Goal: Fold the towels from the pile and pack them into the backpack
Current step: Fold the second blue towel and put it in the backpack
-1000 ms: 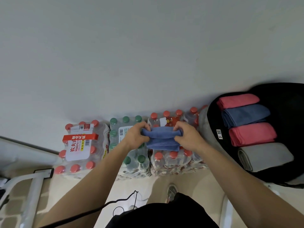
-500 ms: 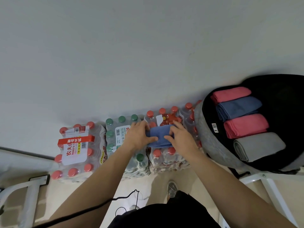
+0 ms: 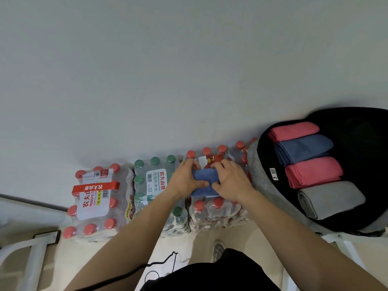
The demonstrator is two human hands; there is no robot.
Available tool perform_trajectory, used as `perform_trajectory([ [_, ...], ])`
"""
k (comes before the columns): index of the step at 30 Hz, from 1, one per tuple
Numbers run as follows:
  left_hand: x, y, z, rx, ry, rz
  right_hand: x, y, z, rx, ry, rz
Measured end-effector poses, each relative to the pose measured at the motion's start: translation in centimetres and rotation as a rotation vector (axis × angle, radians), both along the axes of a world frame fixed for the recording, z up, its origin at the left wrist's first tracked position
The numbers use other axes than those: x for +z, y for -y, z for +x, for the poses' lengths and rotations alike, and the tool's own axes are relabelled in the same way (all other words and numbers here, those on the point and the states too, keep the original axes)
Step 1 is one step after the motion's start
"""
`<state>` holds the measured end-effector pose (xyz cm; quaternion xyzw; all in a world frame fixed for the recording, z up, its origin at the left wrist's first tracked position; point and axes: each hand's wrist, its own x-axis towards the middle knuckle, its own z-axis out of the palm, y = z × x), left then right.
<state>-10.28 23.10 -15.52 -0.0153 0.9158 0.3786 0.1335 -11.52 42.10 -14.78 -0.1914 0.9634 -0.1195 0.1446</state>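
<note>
Head view.

- Blue towel (image 3: 204,181): folded small, held between both hands over the middle bottle pack (image 3: 216,211), which has red caps. Whether it rests on the caps cannot be told.
- Left hand (image 3: 184,179): grips the towel's left end, fingers curled over the far edge, thumb laid across the top.
- Right hand (image 3: 231,181): grips the right end, fingers curled over the far edge, thumb on the cloth.
- Backpack (image 3: 264,192): lies open just right of the packs, grey outside, black inside.
- Contents, in a row, each touching the next: upper pink towel (image 3: 294,131), packed blue towel (image 3: 304,149), lower pink towel (image 3: 312,171), grey towel (image 3: 331,199). All are folded.
- Green-capped bottle pack (image 3: 153,181): just left of the hands.
- Left bottle pack (image 3: 96,198): red caps, red band across the label.
- Wall (image 3: 189,70): plain, behind the packs.
- Black cable (image 3: 163,263): loops on the floor near a shoe (image 3: 218,248).
</note>
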Motion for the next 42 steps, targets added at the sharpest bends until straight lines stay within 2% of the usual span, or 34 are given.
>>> perform_trajectory([
  [2,0.0,-0.9,-0.2,0.046,-0.034,-0.037,-0.1,-0.7,-0.8,0.004,-0.01,0.044],
  [7,-0.7,-2.4,-0.1,-0.092,-0.246,-0.395,-1.0,-1.0,-1.0,0.109,-0.011,-0.001],
  [10,-1.7,-2.8,1.2,-0.14,-0.249,-0.398,-2.4,-1.4,0.4,0.097,0.001,-0.033],
  [14,-2.8,-2.4,1.9,-0.165,-0.249,-0.495,-3.6,-1.5,0.8,0.062,-0.024,-0.019],
  [25,-3.6,-3.3,1.9,-0.173,-0.244,-0.697,-4.2,-0.9,0.8,0.058,-0.083,0.11],
  [34,-4.0,-3.4,1.2,-0.163,-0.195,-0.705,-4.5,-0.8,-0.7,0.158,-0.122,0.163],
  [38,-3.1,-3.1,0.9,-0.185,-0.097,-0.62,-4.5,-1.0,-0.4,0.138,-0.07,0.168],
  [42,-1.6,-2.1,-0.3,-0.299,0.103,-0.479,-2.7,-1.2,-1.2,0.159,0.069,0.165],
])
